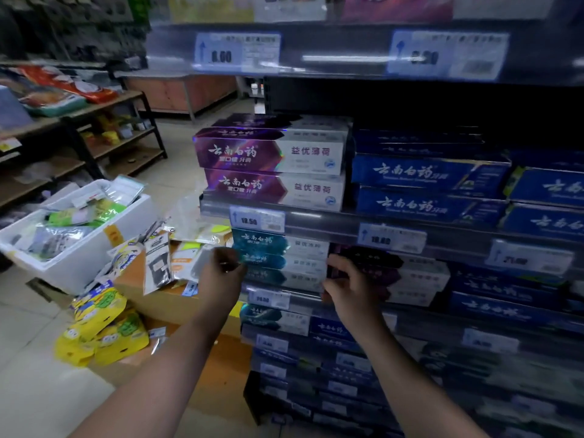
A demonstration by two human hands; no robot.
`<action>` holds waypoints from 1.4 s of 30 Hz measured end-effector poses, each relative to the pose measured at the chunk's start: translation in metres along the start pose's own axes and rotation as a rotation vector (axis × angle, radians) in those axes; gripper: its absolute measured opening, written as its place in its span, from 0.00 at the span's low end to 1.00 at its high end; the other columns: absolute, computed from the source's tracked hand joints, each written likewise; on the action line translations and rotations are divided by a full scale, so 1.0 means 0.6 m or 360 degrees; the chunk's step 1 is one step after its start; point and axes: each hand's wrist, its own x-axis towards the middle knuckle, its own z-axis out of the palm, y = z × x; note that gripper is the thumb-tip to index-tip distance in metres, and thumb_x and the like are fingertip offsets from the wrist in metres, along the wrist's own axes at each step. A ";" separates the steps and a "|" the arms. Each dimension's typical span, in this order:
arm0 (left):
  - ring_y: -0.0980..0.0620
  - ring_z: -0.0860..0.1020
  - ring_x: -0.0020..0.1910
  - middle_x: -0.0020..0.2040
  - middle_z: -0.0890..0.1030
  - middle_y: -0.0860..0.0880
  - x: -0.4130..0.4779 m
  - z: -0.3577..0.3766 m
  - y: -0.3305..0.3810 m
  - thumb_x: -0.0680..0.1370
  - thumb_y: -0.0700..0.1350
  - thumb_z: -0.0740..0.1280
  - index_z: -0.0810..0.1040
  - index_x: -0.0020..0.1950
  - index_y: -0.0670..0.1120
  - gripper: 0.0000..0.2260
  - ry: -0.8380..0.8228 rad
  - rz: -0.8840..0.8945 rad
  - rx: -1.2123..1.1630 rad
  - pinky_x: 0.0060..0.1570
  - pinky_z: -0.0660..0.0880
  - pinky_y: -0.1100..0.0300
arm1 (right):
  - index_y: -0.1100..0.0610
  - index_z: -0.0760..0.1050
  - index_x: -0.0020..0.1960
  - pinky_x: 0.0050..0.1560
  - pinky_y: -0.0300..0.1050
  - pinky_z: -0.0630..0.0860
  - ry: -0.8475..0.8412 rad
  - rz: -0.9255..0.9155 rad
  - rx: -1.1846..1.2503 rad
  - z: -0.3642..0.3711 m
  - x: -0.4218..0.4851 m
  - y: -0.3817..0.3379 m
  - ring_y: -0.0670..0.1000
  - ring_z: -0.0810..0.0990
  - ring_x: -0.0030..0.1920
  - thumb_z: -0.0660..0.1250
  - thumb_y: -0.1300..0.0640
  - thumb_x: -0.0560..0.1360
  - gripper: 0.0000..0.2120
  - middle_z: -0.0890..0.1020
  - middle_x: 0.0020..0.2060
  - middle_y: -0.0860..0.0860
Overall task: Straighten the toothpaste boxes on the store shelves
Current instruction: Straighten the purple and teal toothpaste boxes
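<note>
Teal toothpaste boxes (284, 257): lying stacked three high on a shelf (322, 221) in the middle of the frame, under the 18.50 price tag (256, 219).
Left hand (222, 268): gripping the left end of the teal stack, with the fingers curling in against the box ends.
Right hand (347, 287): gripping the right end of the same stack, with the fingers hooking into the gap beside the dark purple boxes (395, 273).
Purple toothpaste boxes (271, 153): sitting two high one shelf up, above centre, with more stacked behind them.
Blue toothpaste boxes (423, 175): filling the right of that upper shelf in two-high stacks that touch the purple ones. More blue boxes are blurring out on the lower shelves at lower right.
White foam box (82, 263): standing open on the floor at mid left and holding a heap of green, silver and clear packets (72, 216) that rises to its rim.
Cardboard box (158, 298): sitting just right of the foam box, left of the shelves, with loose flat packets (158, 260) leaning and lying on its top.
Yellow packets (101, 327): lying in a pile on the floor at lower left, touching the cardboard box.
Wooden rack (110, 105): standing at upper left and carrying bagged goods on its top level.
</note>
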 end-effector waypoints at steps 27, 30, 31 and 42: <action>0.52 0.81 0.54 0.57 0.82 0.52 0.088 -0.041 -0.086 0.71 0.44 0.79 0.77 0.63 0.50 0.22 -0.0394 0.0114 -0.0070 0.44 0.79 0.62 | 0.48 0.60 0.77 0.28 0.52 0.71 0.0558 0.0084 -0.0538 0.139 0.000 0.018 0.56 0.77 0.30 0.65 0.58 0.79 0.29 0.81 0.38 0.52; 0.54 0.82 0.53 0.54 0.84 0.53 0.090 -0.041 -0.081 0.70 0.47 0.80 0.79 0.63 0.52 0.23 -0.0399 0.0186 -0.0027 0.43 0.82 0.58 | 0.49 0.61 0.76 0.26 0.47 0.68 0.0577 0.0085 -0.0550 0.133 -0.002 0.020 0.52 0.73 0.27 0.66 0.59 0.78 0.29 0.76 0.30 0.50; 0.54 0.82 0.53 0.55 0.84 0.53 0.093 -0.043 -0.081 0.70 0.48 0.80 0.79 0.64 0.52 0.24 -0.0435 0.0201 0.0002 0.43 0.82 0.58 | 0.49 0.61 0.76 0.26 0.46 0.68 0.0567 0.0096 -0.0532 0.131 -0.002 0.021 0.52 0.73 0.27 0.66 0.59 0.78 0.29 0.76 0.30 0.50; 0.59 0.82 0.51 0.51 0.85 0.59 0.101 -0.105 -0.062 0.71 0.45 0.79 0.82 0.53 0.55 0.14 -0.0545 0.0161 -0.0037 0.44 0.77 0.57 | 0.51 0.63 0.75 0.40 0.34 0.70 0.0613 -0.0017 -0.0382 0.117 -0.003 0.012 0.43 0.77 0.46 0.66 0.59 0.80 0.26 0.76 0.53 0.48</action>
